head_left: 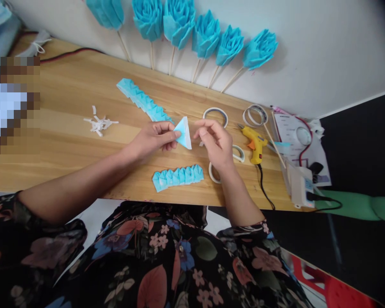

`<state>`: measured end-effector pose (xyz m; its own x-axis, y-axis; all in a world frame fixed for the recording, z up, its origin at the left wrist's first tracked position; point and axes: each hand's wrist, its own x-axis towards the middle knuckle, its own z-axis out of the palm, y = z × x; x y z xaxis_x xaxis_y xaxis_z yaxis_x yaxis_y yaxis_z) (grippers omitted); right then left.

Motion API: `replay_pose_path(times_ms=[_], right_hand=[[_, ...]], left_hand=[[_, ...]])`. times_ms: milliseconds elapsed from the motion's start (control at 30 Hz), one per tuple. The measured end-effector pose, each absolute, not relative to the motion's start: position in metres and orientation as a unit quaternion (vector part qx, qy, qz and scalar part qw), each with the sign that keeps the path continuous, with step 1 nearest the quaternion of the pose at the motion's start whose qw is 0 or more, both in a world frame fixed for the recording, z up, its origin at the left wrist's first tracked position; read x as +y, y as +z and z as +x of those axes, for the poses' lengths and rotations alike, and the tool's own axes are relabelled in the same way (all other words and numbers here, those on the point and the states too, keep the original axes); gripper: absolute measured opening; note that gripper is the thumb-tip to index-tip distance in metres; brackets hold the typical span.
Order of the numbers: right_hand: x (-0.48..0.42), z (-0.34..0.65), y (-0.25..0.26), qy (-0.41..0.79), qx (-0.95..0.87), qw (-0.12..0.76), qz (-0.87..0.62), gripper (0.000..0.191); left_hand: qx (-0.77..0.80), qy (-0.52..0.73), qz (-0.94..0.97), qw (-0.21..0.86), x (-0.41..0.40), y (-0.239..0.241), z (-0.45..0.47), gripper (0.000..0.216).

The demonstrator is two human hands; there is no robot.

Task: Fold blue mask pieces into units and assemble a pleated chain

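Through the head camera I see the left hand [162,136] clamped, thumb over fingers, on a blue folded piece [183,125] whose pale wide edge faces the right hand [216,143]. That one hangs just beside it, fingers curled and apart from the piece; whether its fingertips pinch something small, I can't tell. My worry is that too loose a left-hand grip could let the folds open, while too hard a squeeze could crease them. The lower pleated strip [179,176], just nearer the body than both hands, could be crushed by a dropping wrist. Right of the right hand lies the glue gun [256,145]; a sweep of that forearm could snag its cord [261,184] and drag it. For containers, I find only a pale blue bundle [1,25], far beyond the left hand, that may be a bag; its contents I can't make out.
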<state>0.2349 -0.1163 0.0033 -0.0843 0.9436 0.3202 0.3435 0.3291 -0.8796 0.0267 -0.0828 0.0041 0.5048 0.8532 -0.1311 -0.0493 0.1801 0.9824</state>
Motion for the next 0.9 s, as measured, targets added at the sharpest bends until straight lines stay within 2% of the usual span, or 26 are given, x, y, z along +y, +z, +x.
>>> replay_pose_path(times_ms=[333, 467, 633, 733, 900], right_hand=[[-0.1, 0.265, -0.007, 0.186, -0.638, 0.538, -0.519, 0.022], [-0.102, 0.26, -0.006, 0.144, -0.705, 0.489, -0.493, 0.021], [-0.107, 0.246, -0.001, 0.055, -0.81, 0.405, -0.421, 0.034], [-0.107, 0.244, -0.001, 0.052, -0.822, 0.389, -0.412, 0.036], [-0.111, 0.242, 0.0, 0.131, -0.775, 0.424, -0.451, 0.024]], left_hand=[[0.385, 0.352, 0.508, 0.685, -0.082, 0.002, 0.027, 0.027], [0.385, 0.347, 0.507, 0.688, -0.083, 0.003, 0.027, 0.026], [0.386, 0.339, 0.512, 0.688, -0.084, 0.005, 0.027, 0.023], [0.372, 0.34, 0.517, 0.692, -0.084, 0.005, 0.027, 0.021], [0.37, 0.336, 0.541, 0.677, -0.084, 0.005, 0.027, 0.024]])
